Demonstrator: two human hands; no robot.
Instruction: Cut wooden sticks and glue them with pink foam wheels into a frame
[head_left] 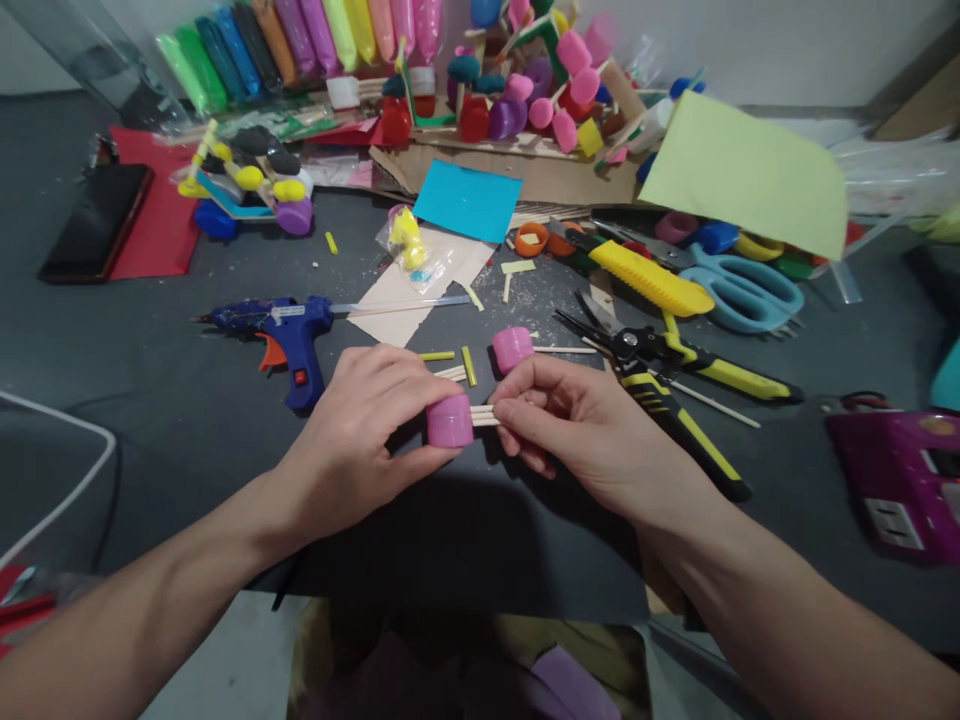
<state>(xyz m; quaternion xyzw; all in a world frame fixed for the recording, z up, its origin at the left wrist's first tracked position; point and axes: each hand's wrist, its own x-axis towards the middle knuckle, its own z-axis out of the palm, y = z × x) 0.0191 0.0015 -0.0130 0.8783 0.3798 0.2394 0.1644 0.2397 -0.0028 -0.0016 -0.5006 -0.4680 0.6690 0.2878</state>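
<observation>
Between the thumb and fingers of my left hand (375,420) is a pink bottle cap (450,421), held just above the dark table. Several thin wooden sticks (484,416) come out of its right side. My right hand (559,415) pinches the free ends of these sticks. Just beyond my right fingertips lies a second pink cap (513,350) with a stick (559,350) reaching right from it. Short yellow-green sticks (469,366) and a few pale sticks lie behind the cap I hold, partly covered by my left fingers.
A blue glue gun (289,335) lies left of my hands. To the right are black-and-yellow pliers (660,370), a yellow utility knife (649,278), blue scissors (742,290) and a purple power strip (892,480). Colourful craft models (251,185) and clay packs (300,40) stand behind.
</observation>
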